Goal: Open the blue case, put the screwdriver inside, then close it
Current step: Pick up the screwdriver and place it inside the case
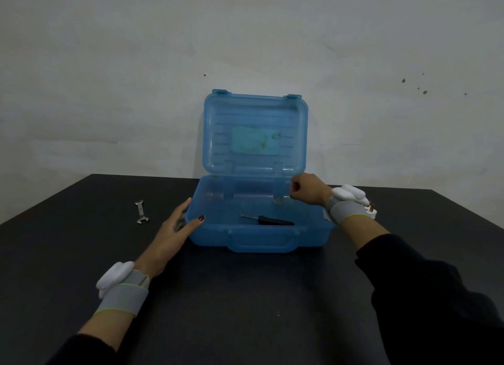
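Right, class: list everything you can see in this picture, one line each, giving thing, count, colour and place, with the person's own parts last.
case: one, translucent blue, centre of the table, open, lid upright
screwdriver: one, black handle with metal shaft, lying inside the case base
wrench: one, silver, on the table left of the case
table: one, black, against the wall
wall: one, pale grey, behind the table
wrist devices: two, white on grey bands, one on each wrist
left hand: one, open, against the case's left side
right hand: one, curled, at the case's back right corner
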A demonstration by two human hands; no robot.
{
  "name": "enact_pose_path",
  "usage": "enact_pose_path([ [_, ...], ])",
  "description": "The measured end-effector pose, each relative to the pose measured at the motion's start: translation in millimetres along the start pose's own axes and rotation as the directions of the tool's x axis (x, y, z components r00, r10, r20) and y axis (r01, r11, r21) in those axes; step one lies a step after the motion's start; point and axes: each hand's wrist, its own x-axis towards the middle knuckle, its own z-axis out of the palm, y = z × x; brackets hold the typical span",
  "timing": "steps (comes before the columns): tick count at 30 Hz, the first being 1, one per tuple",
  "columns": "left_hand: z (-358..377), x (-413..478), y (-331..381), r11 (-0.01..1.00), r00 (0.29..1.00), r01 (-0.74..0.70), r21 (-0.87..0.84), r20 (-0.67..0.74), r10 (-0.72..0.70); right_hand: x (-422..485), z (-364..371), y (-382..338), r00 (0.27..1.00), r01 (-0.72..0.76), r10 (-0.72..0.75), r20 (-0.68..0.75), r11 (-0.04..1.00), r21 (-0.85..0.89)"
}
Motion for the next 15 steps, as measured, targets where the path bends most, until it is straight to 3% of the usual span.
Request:
enact_pose_path([
  [15,2.9,35.0,-4.4,0.975,0.991,0.103,-0.197,-0.061,-0.117,31.5,-4.8,47.2,0.966,-0.197,0.224,-0.127,0.961,0.193],
])
